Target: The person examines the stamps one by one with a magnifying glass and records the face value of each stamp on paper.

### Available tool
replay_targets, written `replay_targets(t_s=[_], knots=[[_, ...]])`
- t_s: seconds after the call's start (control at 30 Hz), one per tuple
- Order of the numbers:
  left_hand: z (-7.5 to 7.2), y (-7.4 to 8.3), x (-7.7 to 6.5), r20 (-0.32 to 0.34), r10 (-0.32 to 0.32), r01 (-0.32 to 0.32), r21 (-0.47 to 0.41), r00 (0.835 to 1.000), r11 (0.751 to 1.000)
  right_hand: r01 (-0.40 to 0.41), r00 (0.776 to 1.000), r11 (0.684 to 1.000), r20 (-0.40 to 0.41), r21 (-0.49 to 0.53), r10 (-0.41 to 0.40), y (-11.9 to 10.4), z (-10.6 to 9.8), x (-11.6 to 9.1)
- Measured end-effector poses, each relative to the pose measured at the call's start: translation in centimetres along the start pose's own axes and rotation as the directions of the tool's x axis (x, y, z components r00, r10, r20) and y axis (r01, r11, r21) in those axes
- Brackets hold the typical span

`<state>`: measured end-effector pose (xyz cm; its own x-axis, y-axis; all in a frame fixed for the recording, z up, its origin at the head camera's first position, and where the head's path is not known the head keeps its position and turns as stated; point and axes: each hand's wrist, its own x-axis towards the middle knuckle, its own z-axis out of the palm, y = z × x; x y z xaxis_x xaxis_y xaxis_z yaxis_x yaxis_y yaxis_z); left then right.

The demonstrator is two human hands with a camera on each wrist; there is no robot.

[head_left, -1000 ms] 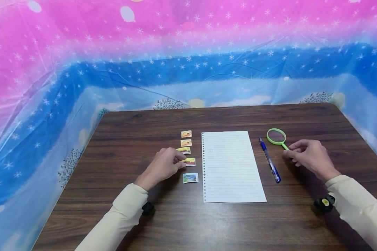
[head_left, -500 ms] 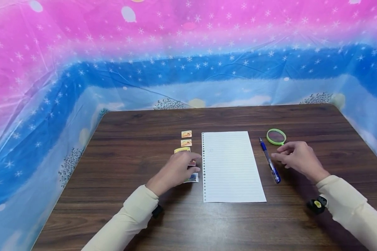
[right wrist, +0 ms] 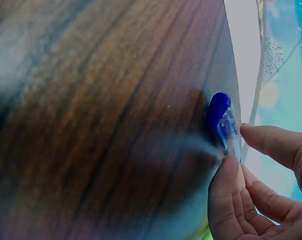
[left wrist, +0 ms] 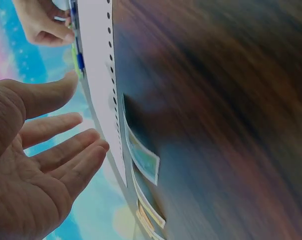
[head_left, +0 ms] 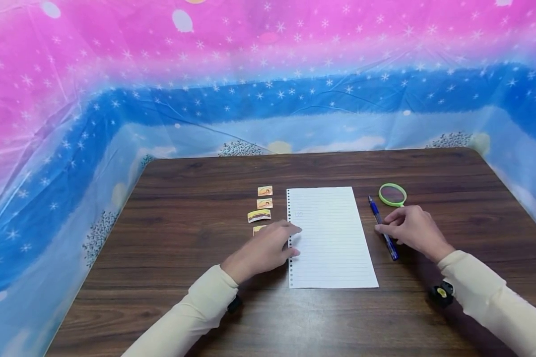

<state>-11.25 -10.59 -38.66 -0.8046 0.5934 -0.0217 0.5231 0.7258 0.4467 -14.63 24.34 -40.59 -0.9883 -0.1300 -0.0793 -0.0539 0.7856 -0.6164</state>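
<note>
In the head view my left hand (head_left: pixel 265 248) hovers over the left edge of a lined, punched sheet of paper (head_left: pixel 332 243), its thumb and fingers apart and holding nothing. My right hand (head_left: pixel 415 229) reaches down over a blue clear-barrelled pen (head_left: pixel 392 252) right of the sheet. Thumb and fingers stand on either side of the barrel; in the right wrist view a narrow gap shows between the thumb and the pen (right wrist: pixel 219 112). A blue-green stamp-like picture (left wrist: pixel 143 159) appears in the left wrist view, but my left hand hides it from the head camera.
A green magnifying glass (head_left: pixel 392 195) lies beyond my right hand, its handle mostly hidden. Left of the paper, small stamp-like pictures form a column, including an orange one (head_left: pixel 265 191) and a yellow one (head_left: pixel 259 215). The wooden table (head_left: pixel 161 238) meets a snowflake-patterned cloth (head_left: pixel 268 94).
My right hand has let go of the magnifying glass handle and moved left to the pen. The left hand has moved right, from the stamp-like pictures to the paper's edge.
</note>
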Motion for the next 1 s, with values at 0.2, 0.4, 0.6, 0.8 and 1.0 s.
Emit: replay_targets(t_s=[0.2,0.4,0.6,0.8,1.0], knots=[[0.5,0.9,0.5,0.075,0.005,-0.007,0.032,0.997,0.999,-0.020,1.000,1.000,0.012,-0.002,0.020,0.1,0.4,0.3],[0.9,1.4,1.0,0.142,0.031,-0.043,0.083,0.989,0.996,-0.024,1.000,1.000,0.016,-0.003,0.024,0.2,0.5,0.5],[1.5,1.5,1.2,0.188,0.056,-0.076,0.103,0.980,0.992,-0.033,0.999,0.999,0.026,-0.003,0.033,0.1,0.5,0.7],[1.9,1.6,1.3,0.185,0.061,-0.089,0.146,0.981,0.985,-0.058,0.998,0.998,0.035,0.017,0.058,0.0,0.5,0.8],[2.0,1.6,1.4,0.175,0.057,-0.083,0.144,0.983,0.986,-0.058,0.998,0.998,0.006,0.024,0.058,0.0,0.4,0.9]])
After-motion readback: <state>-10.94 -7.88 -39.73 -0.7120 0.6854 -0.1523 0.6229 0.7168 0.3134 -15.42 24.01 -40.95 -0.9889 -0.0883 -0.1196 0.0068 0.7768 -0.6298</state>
